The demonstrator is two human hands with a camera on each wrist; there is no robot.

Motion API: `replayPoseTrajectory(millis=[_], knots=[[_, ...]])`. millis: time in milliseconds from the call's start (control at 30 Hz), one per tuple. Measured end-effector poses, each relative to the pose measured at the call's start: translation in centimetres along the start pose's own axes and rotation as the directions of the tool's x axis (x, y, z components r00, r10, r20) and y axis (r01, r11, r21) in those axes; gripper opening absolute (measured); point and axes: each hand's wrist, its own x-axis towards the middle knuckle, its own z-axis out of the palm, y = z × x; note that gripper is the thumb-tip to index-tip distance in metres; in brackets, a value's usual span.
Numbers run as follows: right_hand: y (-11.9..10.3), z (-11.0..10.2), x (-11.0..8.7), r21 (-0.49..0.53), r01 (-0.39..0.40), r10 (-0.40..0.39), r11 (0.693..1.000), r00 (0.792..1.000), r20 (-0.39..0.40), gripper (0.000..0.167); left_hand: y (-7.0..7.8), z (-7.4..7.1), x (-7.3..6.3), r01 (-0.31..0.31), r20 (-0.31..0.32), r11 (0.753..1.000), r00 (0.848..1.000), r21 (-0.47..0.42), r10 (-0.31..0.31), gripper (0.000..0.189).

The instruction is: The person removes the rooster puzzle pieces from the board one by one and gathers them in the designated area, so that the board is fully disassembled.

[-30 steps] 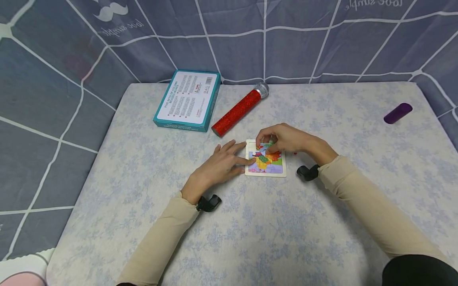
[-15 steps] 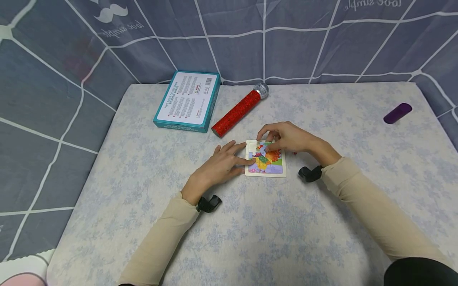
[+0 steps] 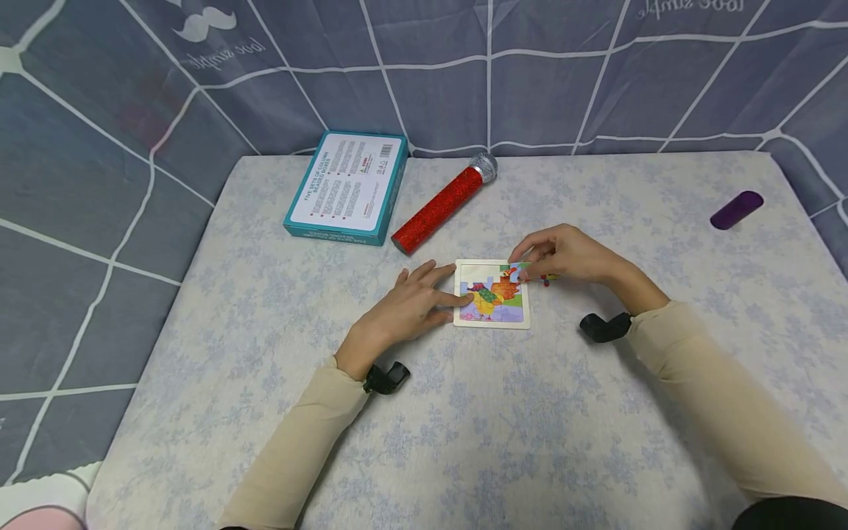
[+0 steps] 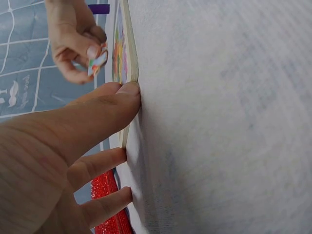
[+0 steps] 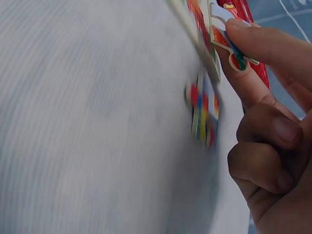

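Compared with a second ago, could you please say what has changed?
The right hand has moved right, taking a pinched, flat, multicoloured puzzle piece towards the right edge of the square, cream-framed bird puzzle; more of the top row is bare. The left hand stays on the puzzle's left side; the glittery red microphone, flat teal box and purple cylinder lie unchanged.

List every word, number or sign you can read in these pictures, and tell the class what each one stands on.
"FIVE SETS OF COLUMN BEADED BOXES": the white label of the teal box.
"love simple": the grey backdrop, mirror-reversed, at the head view's upper left and upper right.
Too small or blurred to read: the label's other print, any digits at its barcode, and the print on the box's near side.
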Motion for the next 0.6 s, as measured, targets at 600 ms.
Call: replayPoseTrajectory(millis=[600], knots=[[3.3,-4.4,-4.9,-0.029,-0.179,0.176,0.983,0.98,-0.096,0.034,0.0,-0.1,0.0,0.017,-0.002,1.0,1.0,-0.016,-0.017,0.044]])
